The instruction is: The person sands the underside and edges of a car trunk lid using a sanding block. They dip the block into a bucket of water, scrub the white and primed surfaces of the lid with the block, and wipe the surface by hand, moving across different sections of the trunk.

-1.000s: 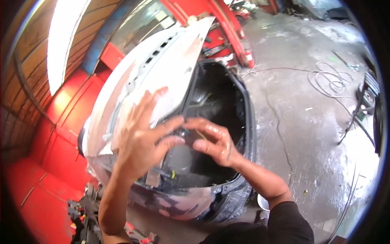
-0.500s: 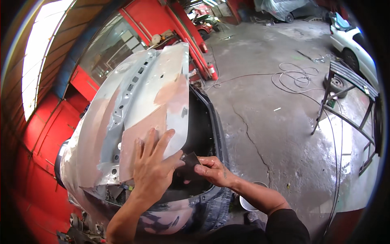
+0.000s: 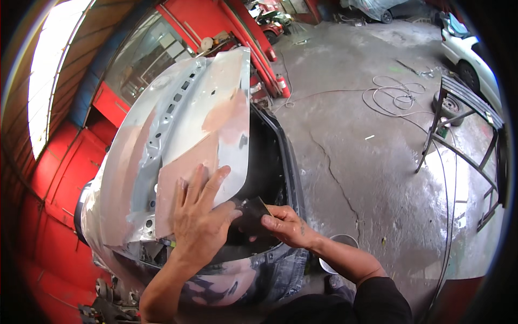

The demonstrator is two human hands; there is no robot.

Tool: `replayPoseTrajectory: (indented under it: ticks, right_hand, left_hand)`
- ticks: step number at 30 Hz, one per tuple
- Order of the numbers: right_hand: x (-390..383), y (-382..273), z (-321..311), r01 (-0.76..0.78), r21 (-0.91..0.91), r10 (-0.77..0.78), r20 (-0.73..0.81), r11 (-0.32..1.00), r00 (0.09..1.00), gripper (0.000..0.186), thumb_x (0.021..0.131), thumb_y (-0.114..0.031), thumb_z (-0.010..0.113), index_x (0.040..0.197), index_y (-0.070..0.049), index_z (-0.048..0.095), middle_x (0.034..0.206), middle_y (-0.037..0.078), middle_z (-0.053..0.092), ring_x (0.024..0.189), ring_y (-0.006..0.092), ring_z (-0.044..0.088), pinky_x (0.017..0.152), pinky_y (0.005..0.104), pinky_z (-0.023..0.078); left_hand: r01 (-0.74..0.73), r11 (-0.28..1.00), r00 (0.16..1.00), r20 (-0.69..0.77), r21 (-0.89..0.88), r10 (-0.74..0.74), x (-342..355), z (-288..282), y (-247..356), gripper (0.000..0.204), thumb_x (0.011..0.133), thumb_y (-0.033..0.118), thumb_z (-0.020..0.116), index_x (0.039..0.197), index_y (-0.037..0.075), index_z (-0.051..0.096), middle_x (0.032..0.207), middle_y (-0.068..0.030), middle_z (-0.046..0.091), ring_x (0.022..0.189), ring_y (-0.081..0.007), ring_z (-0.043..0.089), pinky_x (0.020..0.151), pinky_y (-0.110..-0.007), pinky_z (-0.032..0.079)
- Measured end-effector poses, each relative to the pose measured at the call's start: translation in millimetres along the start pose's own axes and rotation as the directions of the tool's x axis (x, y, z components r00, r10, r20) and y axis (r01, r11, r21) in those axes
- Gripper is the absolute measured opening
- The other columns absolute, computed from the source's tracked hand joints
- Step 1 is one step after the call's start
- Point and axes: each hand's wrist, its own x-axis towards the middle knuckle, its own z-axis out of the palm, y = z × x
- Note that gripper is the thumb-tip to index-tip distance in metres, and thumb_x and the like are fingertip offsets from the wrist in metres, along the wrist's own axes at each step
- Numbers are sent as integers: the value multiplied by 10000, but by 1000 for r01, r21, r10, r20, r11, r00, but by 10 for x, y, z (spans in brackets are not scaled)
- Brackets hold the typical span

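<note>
Down low, left hand [image 3: 202,218] lying flat with fingers spread on the pinkish patch of a silver car panel [image 3: 183,135], its grip released, right hand [image 3: 288,227] pinching a dark sanding sheet [image 3: 252,215] just beside the panel's lower edge, cracked concrete floor [image 3: 367,162] beyond.

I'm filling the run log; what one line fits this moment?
left hand flat on silver car panel | right hand pinching dark sanding sheet at panel's lower edge | scene: workshop concrete floor
</note>
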Motion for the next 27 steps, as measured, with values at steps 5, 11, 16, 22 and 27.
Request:
replayPoseTrajectory:
  ticks: [5, 11, 16, 22, 27]
  right_hand:
    - [33, 23, -21, -41, 124, 43, -12, 991, 999, 520, 1065, -360, 569, 1441, -2, 534, 1313, 86, 613, 1179, 175, 599, 920, 369, 578]
    - [33, -66, 1, -117, 134, 120, -14, 984, 993, 549, 1043, -386, 595, 1435, -7, 526, 1247, 127, 648, 1057, 200, 671, 951, 382, 569]
    - [12, 95, -89, -141, 97, 142, 0, 985, 990, 691, 994, -475, 637, 1491, -26, 468, 1254, 160, 657, 1032, 204, 679, 943, 379, 549]
    - [-1, 126, -73, -73, 72, 72, 27, 995, 997, 768, 983, -536, 627, 1498, 5, 452, 1279, 171, 652, 1068, 220, 662, 951, 383, 539]
    - [-94, 255, -156, -10, 144, 19, -60, 989, 998, 543, 1044, -289, 614, 1451, 50, 495, 1303, 139, 620, 1033, 206, 681, 969, 377, 540]
  left_hand:
    - [22, 999, 1000, 21, -27, -22, 32, 23, -23, 152, 722, 154, 833, 820, 85, 739, 1492, -72, 529, 1387, -450, 459, 1081, -659, 358]
    - [20, 998, 1000, 19, -61, -19, 48, 39, -96, 153, 721, 170, 840, 781, 80, 732, 1492, -66, 532, 1392, -441, 457, 1083, -640, 367]
    - [50, 997, 999, 21, -66, -49, 50, 27, -58, 149, 667, 63, 851, 772, 56, 745, 1457, -91, 583, 1400, -441, 470, 1115, -511, 403]
    - [49, 996, 998, 29, -77, -47, 61, 7, -32, 144, 677, 31, 829, 791, 69, 751, 1446, -96, 590, 1399, -433, 470, 1112, -512, 403]
    - [15, 997, 1000, -9, -80, -15, 136, 69, 25, 161, 664, 14, 825, 797, 60, 746, 1425, -123, 599, 1394, -427, 475, 1111, -507, 401]
